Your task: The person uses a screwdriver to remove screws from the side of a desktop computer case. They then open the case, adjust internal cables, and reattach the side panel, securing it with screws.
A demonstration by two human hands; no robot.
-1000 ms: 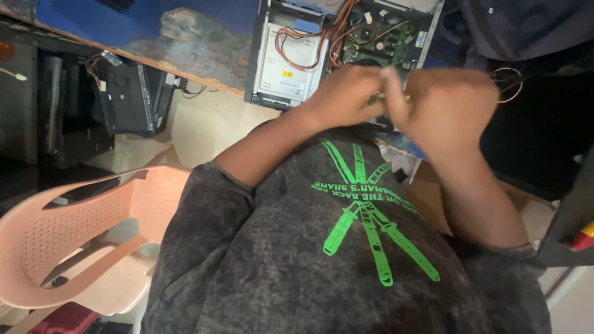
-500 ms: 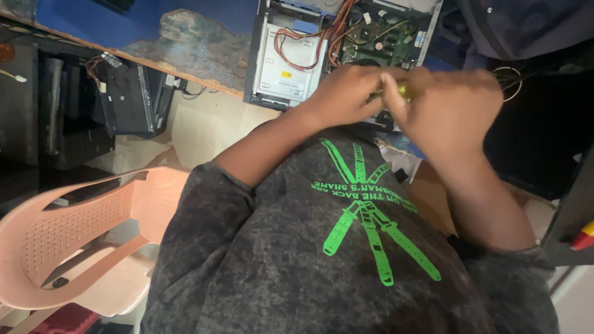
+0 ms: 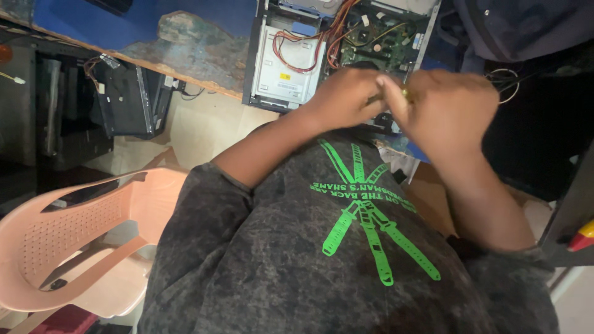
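Both my hands meet above the near edge of an open computer case (image 3: 272, 68) that lies on a blue worktop. My right hand (image 3: 448, 108) is closed around a small yellow object (image 3: 405, 93), most of it hidden by the fingers. My left hand (image 3: 343, 96) is curled with its fingertips against the right hand; what it grips is hidden. Inside the case are a green circuit board (image 3: 377, 40), red and orange wires (image 3: 309, 40) and a grey metal drive bay (image 3: 288, 65). My dark grey shirt with a green print (image 3: 365, 222) fills the foreground.
A peach plastic chair (image 3: 80, 241) stands at lower left. The worn blue worktop (image 3: 185, 37) runs along the top, with black equipment (image 3: 127, 99) under it. Another person's dark clothing (image 3: 526, 25) is at upper right. A red-and-yellow object (image 3: 581, 238) sits at the right edge.
My hands have stayed together over the case, shifting only slightly. The yellow object between the fingers is more covered now than half a second ago.
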